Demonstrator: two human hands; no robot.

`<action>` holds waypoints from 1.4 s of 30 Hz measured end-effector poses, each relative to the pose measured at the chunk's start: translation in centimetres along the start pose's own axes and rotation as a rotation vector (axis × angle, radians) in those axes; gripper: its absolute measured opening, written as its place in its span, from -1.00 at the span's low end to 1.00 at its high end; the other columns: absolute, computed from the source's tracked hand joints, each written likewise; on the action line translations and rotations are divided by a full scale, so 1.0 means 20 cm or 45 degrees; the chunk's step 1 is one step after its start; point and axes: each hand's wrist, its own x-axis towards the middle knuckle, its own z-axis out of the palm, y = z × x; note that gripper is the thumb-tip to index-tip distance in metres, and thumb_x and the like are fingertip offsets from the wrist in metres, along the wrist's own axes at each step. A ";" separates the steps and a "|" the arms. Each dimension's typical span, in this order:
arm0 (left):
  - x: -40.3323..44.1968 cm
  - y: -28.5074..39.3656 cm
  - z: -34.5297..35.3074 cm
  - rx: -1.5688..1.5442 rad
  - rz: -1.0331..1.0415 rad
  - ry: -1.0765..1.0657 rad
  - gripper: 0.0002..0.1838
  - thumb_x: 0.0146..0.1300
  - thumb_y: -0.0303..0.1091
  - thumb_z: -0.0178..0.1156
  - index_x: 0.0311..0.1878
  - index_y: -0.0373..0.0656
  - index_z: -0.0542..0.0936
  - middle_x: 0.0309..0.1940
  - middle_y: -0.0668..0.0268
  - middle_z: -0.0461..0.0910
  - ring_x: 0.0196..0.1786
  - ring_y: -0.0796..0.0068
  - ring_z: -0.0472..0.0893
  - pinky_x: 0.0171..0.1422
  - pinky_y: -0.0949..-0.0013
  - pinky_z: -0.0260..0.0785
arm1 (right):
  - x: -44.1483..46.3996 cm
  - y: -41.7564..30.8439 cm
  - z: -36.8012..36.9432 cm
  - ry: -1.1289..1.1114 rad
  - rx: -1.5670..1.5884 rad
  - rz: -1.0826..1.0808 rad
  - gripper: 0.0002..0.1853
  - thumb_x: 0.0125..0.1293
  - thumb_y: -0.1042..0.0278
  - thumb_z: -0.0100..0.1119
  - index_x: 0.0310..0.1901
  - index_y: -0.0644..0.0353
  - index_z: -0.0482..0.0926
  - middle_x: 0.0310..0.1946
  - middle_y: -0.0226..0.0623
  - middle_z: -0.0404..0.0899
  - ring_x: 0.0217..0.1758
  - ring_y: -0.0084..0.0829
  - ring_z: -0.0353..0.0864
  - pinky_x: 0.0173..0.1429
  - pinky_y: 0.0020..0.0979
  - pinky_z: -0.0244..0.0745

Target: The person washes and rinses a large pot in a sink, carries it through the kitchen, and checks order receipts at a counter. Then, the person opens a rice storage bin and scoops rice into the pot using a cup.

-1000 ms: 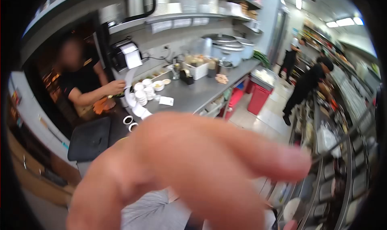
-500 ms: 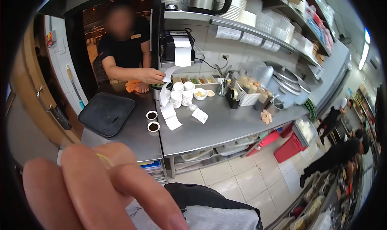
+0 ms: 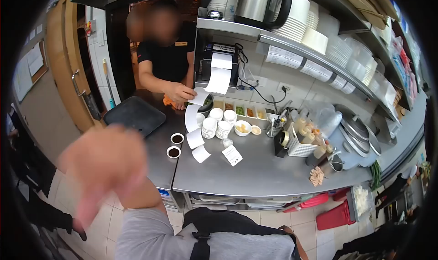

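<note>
My left hand (image 3: 107, 166) is raised in front of the counter's left end, blurred by motion, so its finger positions are unclear. Nothing can be made out in it. Just beyond it lies a black tray (image 3: 135, 116). Two small white cups of dark sauce (image 3: 177, 138) stand near the counter seam. A co-worker's hand (image 3: 180, 92) across the counter holds a long curling paper receipt strip (image 3: 192, 118). Stacked small white bowls (image 3: 209, 127) stand beside the strip. My right hand is out of view.
A receipt printer (image 3: 214, 68) with paper hanging out is below a shelf bearing a kettle (image 3: 255, 4). A white basket of bottles (image 3: 303, 143) stands on the steel counter (image 3: 255, 182). A red bin (image 3: 333, 214) is on the floor. Other people are at both sides.
My left hand has drawn away from the camera, and its forearm and grey sleeve now show. The view has shifted. The co-worker still holds the paper strip.
</note>
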 end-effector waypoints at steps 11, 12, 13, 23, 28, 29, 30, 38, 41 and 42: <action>-1.37 -1.12 -0.83 1.584 -1.469 1.054 -0.36 -0.02 -0.22 0.42 0.08 -0.39 0.46 -0.02 0.07 0.52 0.08 0.31 0.51 0.14 0.30 0.36 | 0.47 -0.11 0.13 -0.131 0.008 -0.085 -0.61 0.10 0.13 0.24 -0.07 0.16 0.62 -0.27 -0.10 0.67 -0.12 -0.23 0.64 0.00 -0.29 0.50; -1.46 -1.22 -0.81 1.504 -1.352 1.005 -0.46 0.01 -0.22 0.36 0.01 -0.36 0.49 -0.13 0.01 0.54 -0.04 0.16 0.54 0.07 0.26 0.40 | 0.46 -0.16 0.13 -0.136 0.005 -0.067 -0.62 0.11 0.14 0.22 -0.08 0.16 0.62 -0.27 -0.11 0.67 -0.13 -0.25 0.64 -0.01 -0.30 0.50; -1.57 -1.31 -0.77 1.423 -1.237 0.956 -0.54 0.04 -0.22 0.30 -0.05 -0.34 0.53 -0.23 -0.05 0.57 -0.16 0.02 0.58 -0.01 0.21 0.43 | 0.45 -0.20 0.12 -0.144 0.001 -0.056 -0.63 0.12 0.14 0.21 -0.08 0.16 0.63 -0.27 -0.13 0.67 -0.13 -0.26 0.64 -0.02 -0.30 0.50; -1.43 -1.53 -0.26 1.182 -1.787 -0.497 -0.71 0.09 -0.47 0.07 -0.09 -0.15 0.59 -0.19 0.08 0.58 -0.08 0.07 0.56 0.04 0.14 0.39 | 0.26 -0.50 -0.16 -0.363 -0.378 -0.455 -0.70 0.22 0.21 0.06 -0.14 0.15 0.66 -0.29 -0.26 0.68 -0.19 -0.36 0.63 -0.09 -0.36 0.50; -0.88 -1.55 -0.19 1.032 -1.245 -0.374 -0.73 0.04 -0.55 0.13 -0.16 -0.08 0.63 -0.27 0.22 0.57 -0.15 0.17 0.55 -0.03 0.17 0.37 | -0.19 -1.41 -0.74 -0.258 0.408 -0.407 -0.58 0.38 -0.01 -0.01 -0.03 0.21 0.53 -0.21 -0.34 0.65 -0.06 -0.50 0.60 -0.04 -0.46 0.48; -0.83 -1.58 -0.16 1.004 -1.136 -0.340 -0.73 0.04 -0.56 0.12 -0.18 -0.07 0.64 -0.28 0.24 0.57 -0.15 0.19 0.55 -0.03 0.17 0.36 | -0.23 -1.54 -0.78 -0.058 0.613 -0.597 -0.54 0.39 -0.07 -0.06 -0.11 0.24 0.52 -0.26 -0.30 0.64 -0.19 -0.48 0.59 -0.06 -0.44 0.46; -0.81 -1.61 -0.12 0.980 -1.058 -0.318 -0.71 0.03 -0.57 0.12 -0.17 -0.06 0.64 -0.28 0.27 0.56 -0.14 0.22 0.54 -0.02 0.19 0.34 | -0.20 -1.63 -0.79 -0.116 1.007 -0.600 -0.57 0.40 -0.03 -0.05 0.01 0.22 0.41 -0.17 -0.24 0.61 -0.12 -0.44 0.57 -0.02 -0.41 0.45; -0.75 -1.77 0.13 0.980 -0.749 -0.316 -0.55 0.01 -0.62 0.11 0.03 -0.07 0.57 -0.23 0.31 0.55 -0.06 0.26 0.49 0.07 0.28 0.29 | -0.06 -1.99 -1.03 0.334 1.824 -0.849 -0.74 0.27 0.45 0.15 -0.11 0.12 0.27 -0.29 -0.35 0.54 -0.21 -0.54 0.51 -0.15 -0.44 0.39; -0.76 -1.80 0.23 0.957 -0.920 0.185 -0.50 0.03 -0.60 0.13 0.12 -0.14 0.45 -0.19 0.23 0.49 -0.05 0.21 0.47 0.08 0.30 0.28 | -0.03 -1.94 -1.15 0.385 1.782 -0.972 -0.70 0.22 0.58 0.14 -0.08 0.13 0.29 -0.28 -0.39 0.54 -0.21 -0.59 0.50 -0.19 -0.50 0.36; -0.91 -1.88 0.22 0.863 -1.114 0.280 -0.51 0.04 -0.59 0.15 0.11 -0.21 0.37 -0.14 0.13 0.40 -0.06 0.22 0.44 0.08 0.30 0.28 | -0.01 -1.91 -1.19 0.388 1.760 -1.002 -0.70 0.22 0.59 0.13 -0.07 0.13 0.30 -0.28 -0.39 0.54 -0.21 -0.60 0.50 -0.20 -0.52 0.36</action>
